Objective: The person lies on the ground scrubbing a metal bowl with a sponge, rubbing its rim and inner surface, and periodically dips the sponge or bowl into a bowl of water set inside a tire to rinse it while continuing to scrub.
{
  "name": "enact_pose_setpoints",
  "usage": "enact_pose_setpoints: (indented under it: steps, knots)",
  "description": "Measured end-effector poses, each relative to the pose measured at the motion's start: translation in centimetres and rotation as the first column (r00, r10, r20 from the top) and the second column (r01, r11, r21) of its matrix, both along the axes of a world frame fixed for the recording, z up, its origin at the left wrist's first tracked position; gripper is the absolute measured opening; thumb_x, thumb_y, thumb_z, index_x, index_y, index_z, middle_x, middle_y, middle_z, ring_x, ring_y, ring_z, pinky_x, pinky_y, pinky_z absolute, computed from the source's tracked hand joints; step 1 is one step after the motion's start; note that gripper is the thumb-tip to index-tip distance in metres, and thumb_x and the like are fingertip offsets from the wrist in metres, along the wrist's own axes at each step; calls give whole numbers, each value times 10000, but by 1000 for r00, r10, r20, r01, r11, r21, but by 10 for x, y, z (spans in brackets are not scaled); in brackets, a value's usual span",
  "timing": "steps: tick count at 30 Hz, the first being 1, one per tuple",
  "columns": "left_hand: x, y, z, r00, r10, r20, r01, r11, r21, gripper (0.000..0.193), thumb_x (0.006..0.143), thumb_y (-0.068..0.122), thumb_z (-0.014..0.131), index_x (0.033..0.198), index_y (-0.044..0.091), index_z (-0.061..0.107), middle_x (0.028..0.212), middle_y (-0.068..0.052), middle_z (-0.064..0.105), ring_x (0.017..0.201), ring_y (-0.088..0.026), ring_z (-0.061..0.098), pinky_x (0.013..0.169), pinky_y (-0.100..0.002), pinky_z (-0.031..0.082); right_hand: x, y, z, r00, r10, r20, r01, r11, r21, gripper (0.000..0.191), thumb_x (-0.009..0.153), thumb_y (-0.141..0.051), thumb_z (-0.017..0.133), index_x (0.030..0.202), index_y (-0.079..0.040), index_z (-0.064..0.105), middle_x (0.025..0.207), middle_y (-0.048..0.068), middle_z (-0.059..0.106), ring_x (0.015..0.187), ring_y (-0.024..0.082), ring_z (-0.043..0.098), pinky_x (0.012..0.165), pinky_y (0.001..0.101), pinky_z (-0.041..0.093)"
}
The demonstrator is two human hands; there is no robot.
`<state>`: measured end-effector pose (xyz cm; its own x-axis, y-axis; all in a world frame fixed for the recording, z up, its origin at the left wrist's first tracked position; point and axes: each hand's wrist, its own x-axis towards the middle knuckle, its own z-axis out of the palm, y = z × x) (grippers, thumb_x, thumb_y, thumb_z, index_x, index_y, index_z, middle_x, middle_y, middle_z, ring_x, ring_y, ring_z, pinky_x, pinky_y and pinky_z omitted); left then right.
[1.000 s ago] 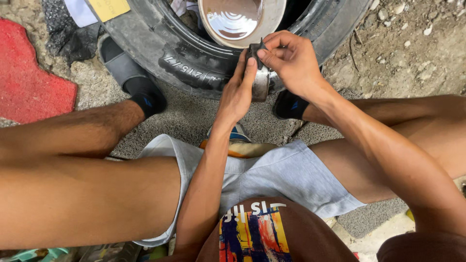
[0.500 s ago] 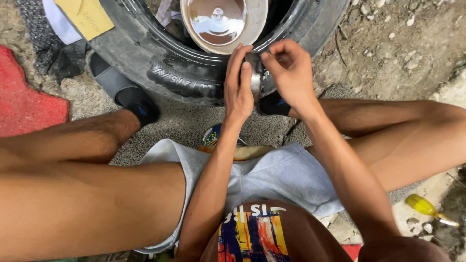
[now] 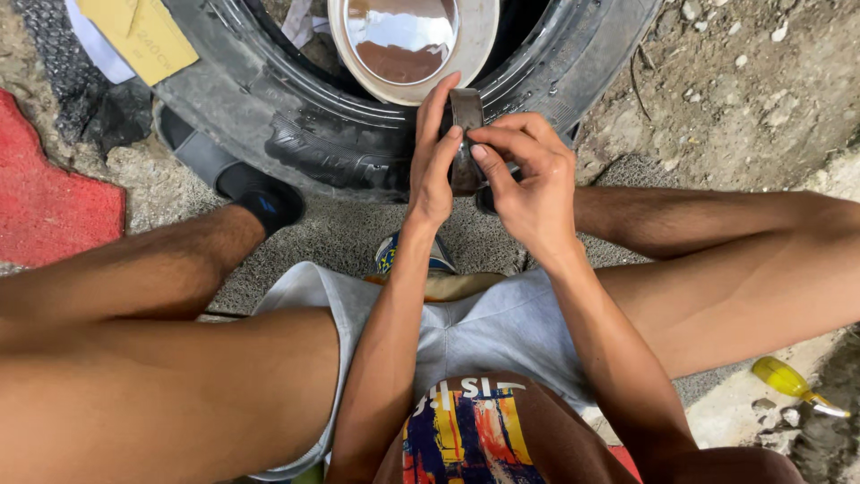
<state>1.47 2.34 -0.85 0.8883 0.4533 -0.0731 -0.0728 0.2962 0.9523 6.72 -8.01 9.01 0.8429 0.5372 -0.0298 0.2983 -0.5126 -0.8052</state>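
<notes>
Both hands meet at 12 o'clock over the tyre (image 3: 269,125): left hand (image 3: 434,152) upright, fingers flat against a dark metal ring (image 3: 466,143), right hand (image 3: 528,184) pinching it, below the bowl (image 3: 403,45).

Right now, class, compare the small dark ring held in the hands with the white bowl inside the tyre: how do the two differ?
The dark ring is small, pinched between the fingers of the left hand and right hand; the white bowl is much wider and rests untouched inside the tyre. The ring is dull brown-grey and stands on edge; the bowl is pale, faces up and holds a shiny liquid. Both are round.
</notes>
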Motion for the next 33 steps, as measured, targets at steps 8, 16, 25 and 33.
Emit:
enact_pose_setpoints:
  steps: [8,16,25,33]
  knots:
    - [-1,-10,-1,989,81,-122,-63,988,141,530,1109,358,419,1564,89,465,1588,-163,460,1529,-320,393,1306,-417,267,-2,3,-3,996,-69,50,73,994,-84,168,944,2,815,1099,-23,758,965,85,678,770,138,655,695,272,529]
    - [7,-14,0,980,181,-78,-183,983,-24,465,1098,336,482,1460,53,560,1482,-149,513,1429,-284,476,1254,-387,350,-15,10,0,989,-11,145,19,998,-57,148,932,37,793,1055,-37,756,887,79,658,768,166,642,713,301,529]
    - [15,-9,3,970,230,-80,-238,965,-112,421,1057,275,540,1387,23,613,1427,-142,576,1356,-272,546,1168,-355,416,-11,2,-16,978,11,208,-7,1000,-17,133,899,78,775,956,-17,701,940,86,699,1001,219,700,921,355,550]
    - [15,-13,5,963,258,-74,-266,957,-120,394,1053,237,551,1372,20,630,1438,-132,567,1375,-253,531,1200,-357,391,-10,0,-42,955,-199,-221,242,953,184,175,952,73,765,969,10,603,889,-2,641,806,46,591,717,218,512]
